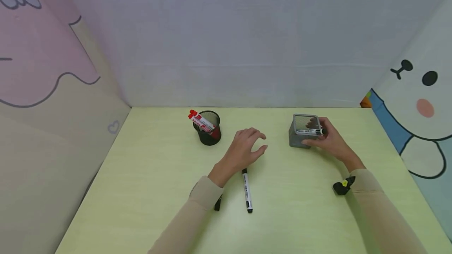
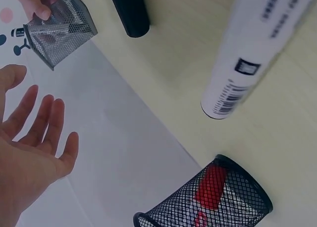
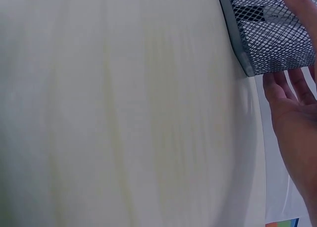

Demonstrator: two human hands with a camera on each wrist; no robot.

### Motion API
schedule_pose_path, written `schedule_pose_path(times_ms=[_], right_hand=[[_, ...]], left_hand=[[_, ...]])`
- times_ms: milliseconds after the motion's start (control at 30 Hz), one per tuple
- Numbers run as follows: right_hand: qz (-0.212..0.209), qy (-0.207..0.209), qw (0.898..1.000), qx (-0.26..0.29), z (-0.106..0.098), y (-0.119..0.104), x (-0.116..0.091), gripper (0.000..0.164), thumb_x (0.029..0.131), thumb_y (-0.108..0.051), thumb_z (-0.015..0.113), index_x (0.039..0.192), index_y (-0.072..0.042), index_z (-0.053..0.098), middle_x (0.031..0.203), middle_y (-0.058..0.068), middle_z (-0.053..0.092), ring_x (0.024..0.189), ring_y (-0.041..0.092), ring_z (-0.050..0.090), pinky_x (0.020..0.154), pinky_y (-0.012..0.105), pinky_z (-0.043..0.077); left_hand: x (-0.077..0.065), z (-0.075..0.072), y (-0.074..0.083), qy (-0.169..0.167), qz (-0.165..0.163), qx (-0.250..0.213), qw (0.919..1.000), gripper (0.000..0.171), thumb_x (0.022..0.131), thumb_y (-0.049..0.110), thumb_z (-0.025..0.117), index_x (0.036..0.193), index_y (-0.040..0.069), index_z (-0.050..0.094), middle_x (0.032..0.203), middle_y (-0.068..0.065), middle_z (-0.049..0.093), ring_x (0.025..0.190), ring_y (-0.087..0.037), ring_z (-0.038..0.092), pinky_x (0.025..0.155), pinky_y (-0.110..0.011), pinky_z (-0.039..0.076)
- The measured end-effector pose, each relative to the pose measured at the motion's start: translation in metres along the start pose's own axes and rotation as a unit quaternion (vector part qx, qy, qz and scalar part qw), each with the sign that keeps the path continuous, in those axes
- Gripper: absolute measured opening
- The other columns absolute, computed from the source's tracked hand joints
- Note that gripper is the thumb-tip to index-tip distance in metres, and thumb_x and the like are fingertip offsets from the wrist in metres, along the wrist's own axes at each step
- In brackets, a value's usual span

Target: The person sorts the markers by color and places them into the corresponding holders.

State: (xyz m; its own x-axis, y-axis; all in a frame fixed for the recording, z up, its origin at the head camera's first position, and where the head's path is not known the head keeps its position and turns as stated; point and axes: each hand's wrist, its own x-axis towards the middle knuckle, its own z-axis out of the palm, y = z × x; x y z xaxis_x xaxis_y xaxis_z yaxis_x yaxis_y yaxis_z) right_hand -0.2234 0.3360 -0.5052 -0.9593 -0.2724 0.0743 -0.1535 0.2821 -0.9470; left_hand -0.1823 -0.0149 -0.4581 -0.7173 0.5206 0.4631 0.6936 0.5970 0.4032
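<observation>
My right hand grips the side of a grey square mesh pen holder, thumb in front and fingers behind. A black-capped white marker leans inside that holder, its cap sticking out beside the thumb. Held above the table between the two holders is my left hand, fingers loosely bent and nothing in them. Below it on the table lies another white marker with black ends. Only a black end of one more pen shows beside the left sleeve; the forearm hides the rest.
At the back left stands a round black mesh pen holder with red-capped markers leaning in it. A black device with a yellow mark is at the right wrist. White cloth hangs behind the table's far edge.
</observation>
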Motion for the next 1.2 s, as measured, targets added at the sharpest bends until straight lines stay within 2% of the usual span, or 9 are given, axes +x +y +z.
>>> schedule_pose_path(times_ms=[333, 533, 833, 967, 1200], right_hand=[[0.010, 0.006, 1.000, -0.006, 0.000, -0.003, -0.002, 0.072, 0.088, 0.004, 0.078, 0.144, -0.003, 0.034, 0.140, 0.018, 0.047, 0.112, 0.003, 0.058, 0.086, 0.015, 0.051], [-0.004, 0.001, 1.000, 0.002, 0.003, -0.003, -0.002, 0.072, 0.088, 0.006, 0.077, 0.145, -0.001, 0.034, 0.141, 0.022, 0.046, 0.114, 0.004, 0.056, 0.087, 0.013, 0.050], [0.006, 0.009, 1.000, -0.007, 0.001, 0.001, 0.000, 0.072, 0.088, 0.004, 0.078, 0.146, -0.005, 0.036, 0.137, 0.008, 0.050, 0.113, 0.005, 0.057, 0.086, 0.015, 0.051], [0.001, 0.007, 1.000, -0.017, 0.001, 0.001, 0.000, 0.071, 0.089, 0.002, 0.079, 0.146, -0.006, 0.036, 0.137, 0.009, 0.049, 0.111, 0.005, 0.057, 0.085, 0.014, 0.051], [0.018, 0.015, 1.000, -0.019, 0.001, 0.003, 0.000, 0.072, 0.088, 0.001, 0.079, 0.146, -0.008, 0.037, 0.137, 0.009, 0.048, 0.113, 0.005, 0.057, 0.086, 0.015, 0.050]], left_hand=[[-0.017, -0.011, -0.007, -0.017, -0.019, 0.011, 0.9996, 0.023, 0.095, 0.020, 0.076, 0.114, 0.008, 0.070, 0.112, -0.007, 0.068, 0.104, -0.025, 0.063, 0.094, -0.042, 0.053], [-0.029, -0.015, -0.013, -0.017, -0.031, 0.013, 0.9993, 0.025, 0.094, 0.020, 0.077, 0.114, 0.008, 0.069, 0.111, -0.007, 0.068, 0.102, -0.024, 0.063, 0.090, -0.036, 0.055], [-0.048, -0.022, -0.020, -0.007, -0.061, 0.010, 0.9981, 0.026, 0.093, 0.017, 0.078, 0.115, 0.007, 0.070, 0.110, -0.009, 0.069, 0.101, -0.023, 0.064, 0.085, -0.034, 0.057], [-0.054, -0.026, -0.022, -0.011, -0.074, 0.013, 0.9971, 0.028, 0.092, 0.017, 0.079, 0.116, 0.007, 0.069, 0.111, -0.009, 0.068, 0.102, -0.023, 0.064, 0.083, -0.034, 0.058], [-0.066, -0.032, -0.021, -0.024, -0.098, 0.033, 0.9944, 0.032, 0.092, 0.019, 0.080, 0.119, 0.008, 0.068, 0.110, -0.010, 0.067, 0.097, -0.022, 0.064, 0.080, -0.035, 0.058]])
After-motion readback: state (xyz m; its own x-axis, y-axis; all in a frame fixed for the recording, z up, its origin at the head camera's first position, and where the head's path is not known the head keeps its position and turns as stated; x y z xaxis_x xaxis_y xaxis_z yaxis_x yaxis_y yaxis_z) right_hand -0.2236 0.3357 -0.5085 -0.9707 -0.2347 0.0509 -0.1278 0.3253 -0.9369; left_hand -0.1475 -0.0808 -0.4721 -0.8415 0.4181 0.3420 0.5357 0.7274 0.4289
